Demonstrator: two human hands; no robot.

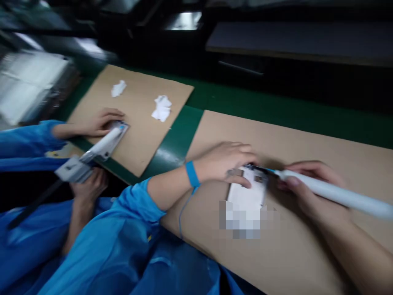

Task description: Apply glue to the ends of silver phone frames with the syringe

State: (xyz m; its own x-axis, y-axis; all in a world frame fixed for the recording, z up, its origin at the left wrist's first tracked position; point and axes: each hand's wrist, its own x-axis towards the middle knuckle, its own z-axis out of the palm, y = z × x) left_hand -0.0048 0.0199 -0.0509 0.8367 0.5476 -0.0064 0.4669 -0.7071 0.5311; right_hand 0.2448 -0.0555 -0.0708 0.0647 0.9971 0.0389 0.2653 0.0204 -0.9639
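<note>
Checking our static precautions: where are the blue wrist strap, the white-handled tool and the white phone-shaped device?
blue wrist strap (pixel 192 174): head view, on the band.
white-handled tool (pixel 337 193): head view, on the handle.
white phone-shaped device (pixel 247 192): head view, on its white face.

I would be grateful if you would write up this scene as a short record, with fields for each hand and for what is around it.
Left hand: on a white phone, blue wrist strap at the wrist
Right hand: holding a white pen-like tool, its tip at the phone's top edge
Surface: cardboard sheet on a green mat
Nearby: a co-worker's hand, two white tissues
</note>
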